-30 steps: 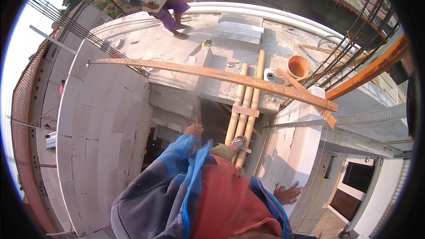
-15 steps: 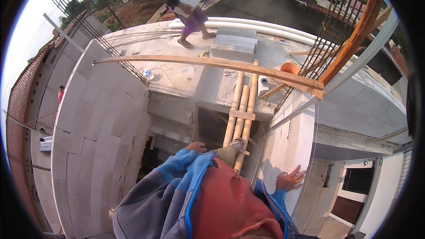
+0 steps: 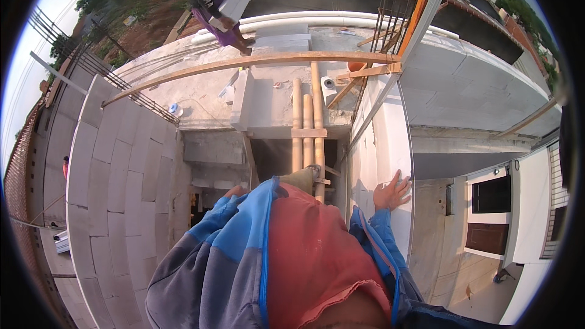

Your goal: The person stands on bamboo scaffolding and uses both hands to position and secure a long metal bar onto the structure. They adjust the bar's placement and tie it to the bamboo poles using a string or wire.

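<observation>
My right hand (image 3: 393, 192) lies with spread fingers on the white block wall (image 3: 382, 146) to my right, holding nothing. My left hand (image 3: 235, 191) shows only in part past the blue sleeve, low at my left side; its fingers are too hidden to read. Ahead of me, bamboo poles (image 3: 308, 103) span a dark opening, tied across by a short wooden board (image 3: 309, 133). My foot (image 3: 316, 172) rests on the poles.
A wooden beam (image 3: 256, 60) crosses above the concrete slab (image 3: 201, 91). Beyond it, a co-worker (image 3: 210, 0) carries a light block (image 3: 235, 1) near stacked blocks (image 3: 281, 42). Rebar (image 3: 396, 6) rises at right. A tall block wall (image 3: 122, 176) stands left.
My view has shifted forward and right along the poles. My right hand stays flat on the wall, while my left hand is now more hidden by the sleeve. The co-worker's body is turned differently.
</observation>
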Available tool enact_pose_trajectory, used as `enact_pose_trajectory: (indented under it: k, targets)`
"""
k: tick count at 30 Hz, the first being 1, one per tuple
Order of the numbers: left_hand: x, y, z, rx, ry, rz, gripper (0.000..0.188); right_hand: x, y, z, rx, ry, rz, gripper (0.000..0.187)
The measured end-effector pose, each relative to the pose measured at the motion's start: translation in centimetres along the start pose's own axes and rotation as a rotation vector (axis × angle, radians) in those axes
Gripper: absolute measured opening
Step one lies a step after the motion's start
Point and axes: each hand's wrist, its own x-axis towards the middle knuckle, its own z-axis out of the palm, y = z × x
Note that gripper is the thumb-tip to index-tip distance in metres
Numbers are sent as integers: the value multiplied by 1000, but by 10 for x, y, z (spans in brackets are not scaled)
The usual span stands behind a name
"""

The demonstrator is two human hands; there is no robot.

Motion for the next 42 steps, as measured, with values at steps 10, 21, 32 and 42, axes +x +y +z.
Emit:
enact_pose_trajectory:
  k: [10, 21, 32, 42]
  targets:
    - [-170, 203, -181, -768, -478, 817, 74, -1, 8, -4, 64, -63, -20, 102]
    - [-324, 378, -208, -489, -530, 1601, 18, -30, 65, 14, 256, 62, -153, 80]
    - [-369, 507, -130, -1046, -771, 1984, 42, -189, 110, -32, 90, -117, 182, 78]
    - [-346, 538, -130, -258, -1596, 1722, 80, -227, 136, -35, 67, -120, 411, 90]
